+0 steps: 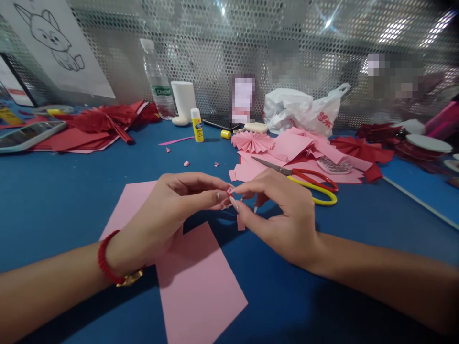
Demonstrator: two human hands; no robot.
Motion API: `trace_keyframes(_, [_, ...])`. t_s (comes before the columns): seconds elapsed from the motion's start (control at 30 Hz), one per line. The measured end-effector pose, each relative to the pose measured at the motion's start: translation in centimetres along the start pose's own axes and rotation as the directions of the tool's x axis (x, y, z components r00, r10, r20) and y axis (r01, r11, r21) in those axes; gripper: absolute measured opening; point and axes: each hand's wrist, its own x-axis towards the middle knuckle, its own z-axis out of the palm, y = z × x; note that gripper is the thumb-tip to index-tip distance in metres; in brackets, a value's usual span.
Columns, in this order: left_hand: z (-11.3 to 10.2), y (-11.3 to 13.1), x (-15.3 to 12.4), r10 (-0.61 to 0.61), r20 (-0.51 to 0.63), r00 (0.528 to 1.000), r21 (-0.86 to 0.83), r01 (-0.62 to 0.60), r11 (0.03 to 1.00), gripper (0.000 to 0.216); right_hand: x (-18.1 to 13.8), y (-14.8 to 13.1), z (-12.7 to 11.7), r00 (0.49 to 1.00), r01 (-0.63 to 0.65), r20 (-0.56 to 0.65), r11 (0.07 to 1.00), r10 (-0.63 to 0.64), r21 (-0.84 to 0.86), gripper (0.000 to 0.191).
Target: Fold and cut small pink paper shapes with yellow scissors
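Between my fingertips is a tiny folded piece of pink paper (230, 191), mostly covered by the fingers. My left hand (175, 205), with a red bracelet at the wrist, pinches it from the left. My right hand (279, 210) pinches it from the right with thumb and forefinger. Just below the fingertips a small pink strip (241, 222) shows; whether it is joined to the folded piece I cannot tell. Pink paper sheets (201, 286) lie on the blue table under and in front of my left hand.
Scissors (308, 179) with red and yellow handles rest on pink paper at right. A glue stick (197, 125), its yellow cap (225, 134), a water bottle (158, 81) and a white plastic bag (304, 110) stand behind. Red folded paper (96, 126) is piled at left.
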Motion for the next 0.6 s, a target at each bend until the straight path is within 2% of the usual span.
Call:
trace_keyframes(0.2, [0.22, -0.03, -0.09, 0.028, -0.032, 0.999, 0.061, -0.026, 0.998, 0.010, -0.05, 0.13, 0.01, 0.999, -0.045, 0.016, 0.998, 0.046, -0.032, 0.010])
trace_keyframes(0.43, [0.60, -0.12, -0.50, 0.204, -0.120, 0.972, 0.289, -0.162, 0.944, 0.014, -0.26, 0.34, 0.01, 0.987, -0.157, 0.028, 0.988, 0.157, -0.002, 0.010])
trace_keyframes(0.6, [0.70, -0.35, -0.99, 0.295, -0.109, 0.949, 0.375, -0.236, 0.897, 0.012, -0.12, 0.54, 0.07, 0.981, -0.192, 0.035, 0.981, 0.191, 0.025, 0.015])
